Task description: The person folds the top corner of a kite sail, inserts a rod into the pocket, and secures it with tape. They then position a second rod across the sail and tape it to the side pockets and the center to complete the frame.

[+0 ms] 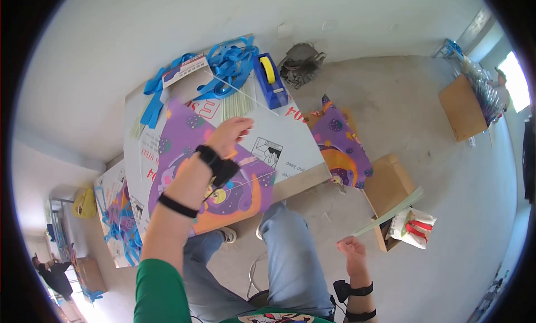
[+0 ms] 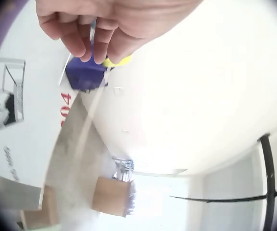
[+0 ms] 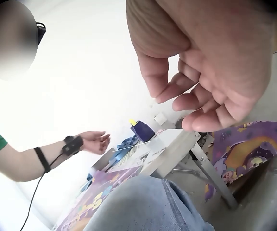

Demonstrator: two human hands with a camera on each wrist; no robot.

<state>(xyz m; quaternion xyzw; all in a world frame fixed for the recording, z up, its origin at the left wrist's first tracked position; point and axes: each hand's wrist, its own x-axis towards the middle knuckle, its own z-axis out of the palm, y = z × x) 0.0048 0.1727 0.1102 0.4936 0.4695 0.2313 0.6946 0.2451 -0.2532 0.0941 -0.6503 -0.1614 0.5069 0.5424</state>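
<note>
My left hand (image 1: 230, 136) is raised over a purple printed sheet (image 1: 195, 122), which spreads over a white board on the table. In the left wrist view its fingers (image 2: 73, 41) are bent, and a blurred pale thin line (image 2: 86, 122) runs down from beside them; I cannot tell whether they hold it. My right hand (image 1: 354, 256) is out to the side, near the end of a bundle of pale green thin strips (image 1: 396, 211) lying across an open cardboard box (image 1: 391, 180). Its fingers (image 3: 203, 120) curl loosely, with nothing visible between them in the right wrist view.
Blue ribbon (image 1: 234, 63), a small cardboard box (image 1: 187, 77) and a blue tape dispenser (image 1: 271, 83) with yellow tape stand at the table's far end. Another purple sheet (image 1: 338, 139) hangs beyond the table edge. A white packet (image 1: 413, 228) lies by the open box.
</note>
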